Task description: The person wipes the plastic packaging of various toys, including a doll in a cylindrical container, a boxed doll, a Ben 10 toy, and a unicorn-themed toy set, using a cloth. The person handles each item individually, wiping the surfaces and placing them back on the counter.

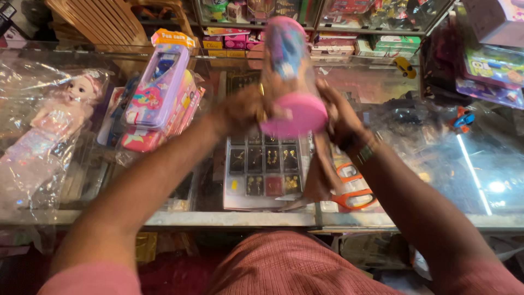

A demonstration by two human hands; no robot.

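Mid-frame, upper centre: I've got the pink cylindrical toy box point(288, 76) lifted off the glass counter point(218, 218), left hand point(240, 112) and right hand point(338, 117) closed around its sides, pink end cap toward me. Looks like the inspect/turn step, with the package between both palms above the card of small dark squares point(266, 169) and the orange-handled scissors point(352, 188). Next move likely needs one hand to hold firm while the other shifts grip; blur hides exact finger placement.
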